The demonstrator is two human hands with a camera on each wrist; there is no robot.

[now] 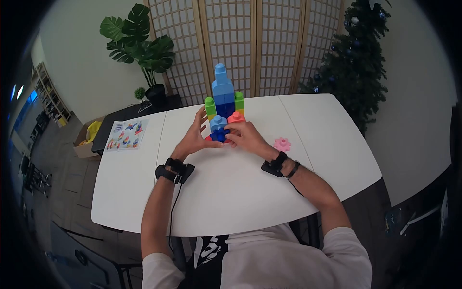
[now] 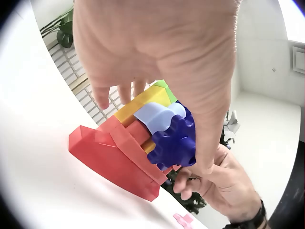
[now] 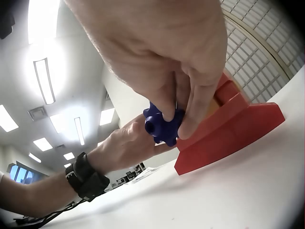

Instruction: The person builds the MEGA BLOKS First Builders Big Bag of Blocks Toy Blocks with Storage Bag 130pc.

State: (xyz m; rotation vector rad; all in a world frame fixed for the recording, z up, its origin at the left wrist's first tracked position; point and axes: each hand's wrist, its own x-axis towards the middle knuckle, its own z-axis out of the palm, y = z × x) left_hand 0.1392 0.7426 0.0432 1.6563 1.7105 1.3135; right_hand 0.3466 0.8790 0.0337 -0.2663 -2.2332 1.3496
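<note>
A block build stands on the table, with a light blue tower point(image 1: 223, 87), green blocks at its sides and a red base point(image 2: 114, 160) point(image 3: 228, 136). On its front is a dark blue gear point(image 1: 219, 135) point(image 2: 174, 143) point(image 3: 163, 125). My right hand point(image 1: 249, 138) point(image 3: 167, 52) pinches the gear between thumb and fingers. Around the left side of the build, my left hand point(image 1: 193, 137) point(image 2: 157, 57) is held with fingers spread, its thumb near the gear; whether the thumb touches it I cannot tell.
A pink gear point(image 1: 282, 144) lies on the white table point(image 1: 216, 192), right of my right hand. A printed sheet point(image 1: 127, 136) with colourful pictures lies at the left. Behind the table are a folding screen, a potted plant point(image 1: 155, 58) and a decorated tree point(image 1: 353, 62).
</note>
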